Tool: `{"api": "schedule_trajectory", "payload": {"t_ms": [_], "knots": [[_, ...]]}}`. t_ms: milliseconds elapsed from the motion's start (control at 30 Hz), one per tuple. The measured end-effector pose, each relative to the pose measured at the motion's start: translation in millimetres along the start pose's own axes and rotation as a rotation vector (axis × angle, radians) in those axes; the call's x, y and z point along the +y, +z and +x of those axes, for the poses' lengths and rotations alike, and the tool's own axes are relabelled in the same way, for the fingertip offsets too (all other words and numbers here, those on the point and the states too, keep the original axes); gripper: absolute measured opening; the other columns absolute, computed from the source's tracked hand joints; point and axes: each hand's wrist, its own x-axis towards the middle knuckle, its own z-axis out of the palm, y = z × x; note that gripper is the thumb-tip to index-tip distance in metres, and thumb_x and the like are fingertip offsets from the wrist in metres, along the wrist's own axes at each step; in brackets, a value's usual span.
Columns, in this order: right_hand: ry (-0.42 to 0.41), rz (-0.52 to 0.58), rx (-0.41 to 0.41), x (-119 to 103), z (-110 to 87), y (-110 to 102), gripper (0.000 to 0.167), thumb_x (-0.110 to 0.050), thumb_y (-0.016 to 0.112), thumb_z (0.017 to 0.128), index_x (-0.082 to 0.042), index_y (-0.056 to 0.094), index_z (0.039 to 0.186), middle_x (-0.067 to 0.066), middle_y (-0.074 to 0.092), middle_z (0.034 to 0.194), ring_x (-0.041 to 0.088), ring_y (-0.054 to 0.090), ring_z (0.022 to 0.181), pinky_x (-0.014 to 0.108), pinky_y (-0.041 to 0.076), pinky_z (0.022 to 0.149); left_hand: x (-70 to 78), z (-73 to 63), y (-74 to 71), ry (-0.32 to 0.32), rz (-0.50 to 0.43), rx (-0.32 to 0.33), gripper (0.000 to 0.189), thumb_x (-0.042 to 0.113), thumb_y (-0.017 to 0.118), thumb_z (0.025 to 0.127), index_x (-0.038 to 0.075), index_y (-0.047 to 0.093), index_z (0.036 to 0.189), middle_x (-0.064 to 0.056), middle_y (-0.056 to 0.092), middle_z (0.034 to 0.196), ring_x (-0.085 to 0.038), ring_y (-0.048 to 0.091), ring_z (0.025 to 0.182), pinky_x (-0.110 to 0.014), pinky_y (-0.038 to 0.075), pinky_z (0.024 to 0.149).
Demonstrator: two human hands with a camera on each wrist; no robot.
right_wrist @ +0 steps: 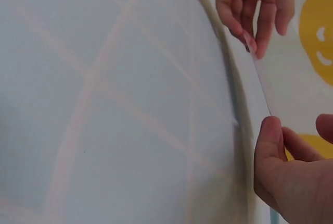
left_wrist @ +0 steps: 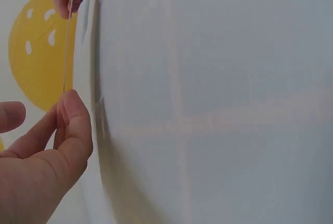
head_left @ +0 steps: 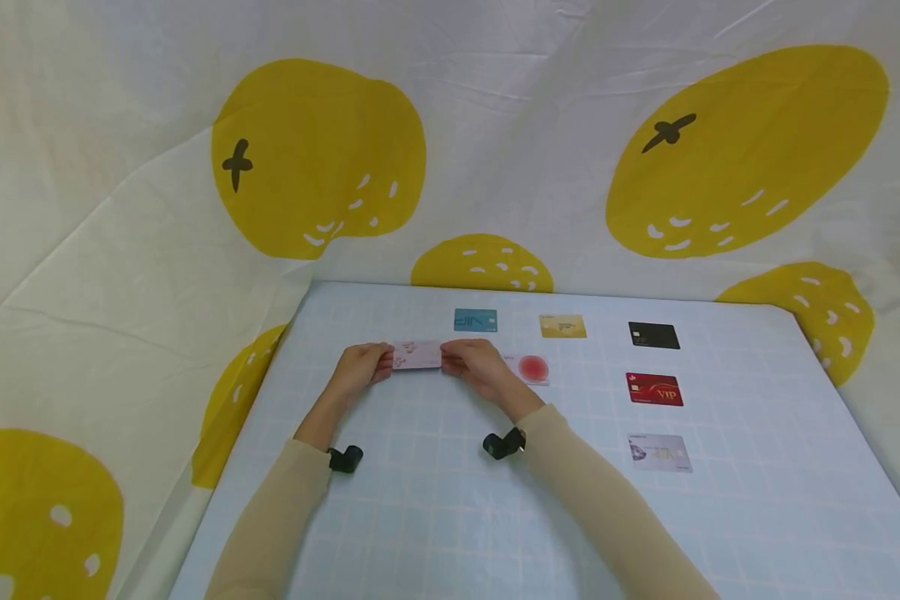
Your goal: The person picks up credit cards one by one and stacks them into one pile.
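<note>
A pink card with a floral print [head_left: 417, 355] is held up between both hands, its printed face toward the head camera. My left hand [head_left: 362, 367] pinches its left end between thumb and fingers, and my right hand [head_left: 478, 365] pinches the right end. Both wrist views show the card edge-on as a thin line [left_wrist: 67, 52] between the fingertips. Partly behind the right hand lies a white card with a red circle [head_left: 533, 367]. Beyond the hands, a teal card [head_left: 476, 320] lies flat on the table.
On the light blue checked table [head_left: 420, 517] also lie a gold card [head_left: 562, 326], a black card [head_left: 654, 335], a red VIP card [head_left: 654, 389] and a silver card [head_left: 659, 452]. A white cloth with yellow fruit prints [head_left: 510, 167] hangs behind the table.
</note>
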Motion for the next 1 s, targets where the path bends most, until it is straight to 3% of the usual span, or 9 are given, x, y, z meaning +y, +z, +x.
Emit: {"api": "schedule_trajectory", "payload": {"t_ms": [200,367,500,800,1000], "knots": [[-0.011,0.035,-0.017,-5,-11.7,-16,0.035,-0.013,0.058,0.102,0.005,0.059,0.133,0.018,0.059,0.134,0.034,0.056,0.121,0.037,0.049,0.100,4.8,-5.0,11.4,0.045,-0.012,-0.052,0.042,0.024,0.049,0.107,-0.011,0.059,0.128,-0.020,0.064,0.116,-0.021,0.064,0.100,-0.031,0.055,0.090],[-0.028,0.081,-0.026,-10,-23.4,-33,0.034,-0.011,0.055,0.103,0.008,0.059,0.131,0.020,0.058,0.133,0.034,0.055,0.118,0.040,0.046,0.104,10.7,-8.5,25.7,0.042,-0.084,-0.101,0.047,0.028,0.043,0.108,-0.013,0.060,0.126,-0.022,0.064,0.116,-0.024,0.065,0.102,-0.037,0.053,0.095],[-0.051,0.056,-0.024,-13,-32.1,-44,0.036,-0.012,0.051,0.105,0.011,0.057,0.131,0.022,0.057,0.133,0.033,0.056,0.117,0.041,0.044,0.105,14.9,-11.4,37.7,0.031,-0.091,-0.122,0.049,0.031,0.040,0.109,-0.012,0.059,0.126,-0.022,0.063,0.118,-0.025,0.064,0.105,-0.037,0.052,0.096],[-0.045,0.017,0.058,-17,-49.4,-76,0.037,-0.015,0.049,0.106,0.008,0.056,0.133,0.021,0.055,0.133,0.031,0.056,0.116,0.039,0.046,0.103,20.7,-8.7,75.0,0.019,-0.058,-0.167,0.045,0.031,0.043,0.108,-0.006,0.061,0.126,-0.018,0.064,0.119,-0.026,0.064,0.107,-0.035,0.052,0.095],[-0.064,0.001,0.064,-17,-60.6,-98,0.038,-0.018,0.050,0.106,0.006,0.055,0.135,0.020,0.054,0.137,0.032,0.056,0.117,0.040,0.045,0.105,20.8,-5.4,98.3,0.037,-0.056,-0.201,0.041,0.028,0.047,0.108,-0.005,0.063,0.124,-0.016,0.065,0.118,-0.025,0.065,0.105,-0.035,0.053,0.094]]}}
